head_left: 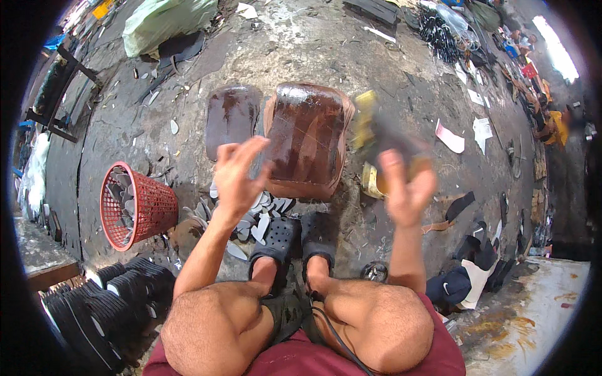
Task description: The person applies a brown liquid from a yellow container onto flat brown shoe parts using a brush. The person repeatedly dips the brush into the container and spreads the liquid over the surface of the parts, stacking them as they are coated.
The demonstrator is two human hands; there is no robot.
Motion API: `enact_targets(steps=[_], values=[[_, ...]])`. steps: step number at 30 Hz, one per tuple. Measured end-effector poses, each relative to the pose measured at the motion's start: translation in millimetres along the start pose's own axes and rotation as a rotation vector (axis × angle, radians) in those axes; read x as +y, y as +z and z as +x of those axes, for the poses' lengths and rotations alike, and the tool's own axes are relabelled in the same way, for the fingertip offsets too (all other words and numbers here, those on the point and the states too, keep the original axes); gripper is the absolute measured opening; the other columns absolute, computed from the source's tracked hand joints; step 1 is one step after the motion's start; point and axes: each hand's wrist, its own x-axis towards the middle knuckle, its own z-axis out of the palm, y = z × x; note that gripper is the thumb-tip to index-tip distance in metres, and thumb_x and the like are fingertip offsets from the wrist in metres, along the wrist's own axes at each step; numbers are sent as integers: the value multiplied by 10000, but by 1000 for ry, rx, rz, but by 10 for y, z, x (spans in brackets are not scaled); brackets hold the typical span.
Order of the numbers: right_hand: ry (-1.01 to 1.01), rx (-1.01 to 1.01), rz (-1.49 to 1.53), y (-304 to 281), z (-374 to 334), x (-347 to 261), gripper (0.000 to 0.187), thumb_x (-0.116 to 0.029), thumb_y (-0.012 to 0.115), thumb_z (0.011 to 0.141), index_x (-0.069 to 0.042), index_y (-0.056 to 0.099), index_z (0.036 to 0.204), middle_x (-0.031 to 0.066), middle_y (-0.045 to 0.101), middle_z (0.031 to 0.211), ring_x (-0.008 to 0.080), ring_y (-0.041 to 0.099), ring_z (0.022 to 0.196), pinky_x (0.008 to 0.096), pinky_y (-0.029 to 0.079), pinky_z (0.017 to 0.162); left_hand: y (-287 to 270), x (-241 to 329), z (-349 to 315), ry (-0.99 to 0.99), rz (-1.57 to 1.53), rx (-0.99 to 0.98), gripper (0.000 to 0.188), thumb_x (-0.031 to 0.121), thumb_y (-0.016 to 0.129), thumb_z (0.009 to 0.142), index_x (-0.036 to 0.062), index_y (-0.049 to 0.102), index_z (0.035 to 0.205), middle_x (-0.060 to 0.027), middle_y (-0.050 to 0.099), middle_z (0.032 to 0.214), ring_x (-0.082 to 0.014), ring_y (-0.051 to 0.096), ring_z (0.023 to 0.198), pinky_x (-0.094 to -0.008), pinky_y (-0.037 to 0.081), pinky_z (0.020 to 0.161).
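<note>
My left hand point(238, 178) is raised with its fingers apart, over the near right corner of a glossy dark brown slab point(232, 116). A greyish patch shows between its fingers, and I cannot tell whether it is a piece or the floor. My right hand point(411, 188) is curled at a dark, motion-blurred object point(401, 138); its kind is unclear. A blurred yellow thing point(364, 119) shows at that object's left end. Between my hands stands a larger brown, shiny, streaked block point(307, 138). A small yellow tin point(373, 180) sits left of my right hand.
Flat grey sole-shaped pieces point(260, 219) are heaped by my black clogs point(276, 238). A red mesh basket point(150, 207) leans at left, holding more. Stacked black soles point(125, 288) lie lower left. A dark cap point(448, 287) and scraps are at right; a pale plastic bag point(163, 25) lies beyond.
</note>
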Motion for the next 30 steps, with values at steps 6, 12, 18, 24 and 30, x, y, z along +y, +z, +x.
enact_targets(steps=[6, 12, 18, 24, 30], values=[[-66, 297, -82, -427, 237, 257, 193, -111, 702, 968, 14, 636, 1100, 36, 669, 1029, 112, 592, 925, 278, 471, 827, 460, 192, 385, 514, 153, -566, 761, 299, 846, 661, 161, 592, 1366, -99, 696, 1134, -324, 565, 1130, -450, 508, 954], [78, 370, 12, -463, 9, 485, 229, -81, 680, 969, 22, 637, 1170, 63, 660, 1126, 140, 594, 1002, 296, 467, 904, 446, -45, 1091, 357, -209, -956, 266, 271, 736, 787, 70, 753, 961, -124, 732, 992, -346, 609, 1090, -445, 491, 985], [105, 454, 98, -396, 10, 548, 225, -50, 670, 975, 9, 628, 1188, 45, 650, 1108, 117, 600, 993, 279, 501, 883, -107, -465, 1827, 13, -109, 12, 176, 159, 746, 879, 82, 762, 1036, -136, 716, 1101, -304, 606, 1136, -409, 475, 986], [89, 527, 120, -454, 60, 484, 220, -59, 688, 973, 24, 625, 1166, 49, 642, 1083, 121, 587, 979, 297, 480, 911, -555, -543, 1544, 267, 223, 280, 169, 118, 780, 864, 116, 758, 1031, -53, 723, 1055, -294, 595, 1146, -429, 460, 994], [86, 582, 92, -531, 76, 524, 264, -67, 694, 970, 37, 626, 1203, 85, 651, 1145, 142, 595, 1028, 308, 477, 935, 344, -1780, 100, 215, 469, -41, 197, 160, 733, 840, 169, 734, 1037, -24, 703, 1028, -304, 575, 1164, -484, 427, 1017]])
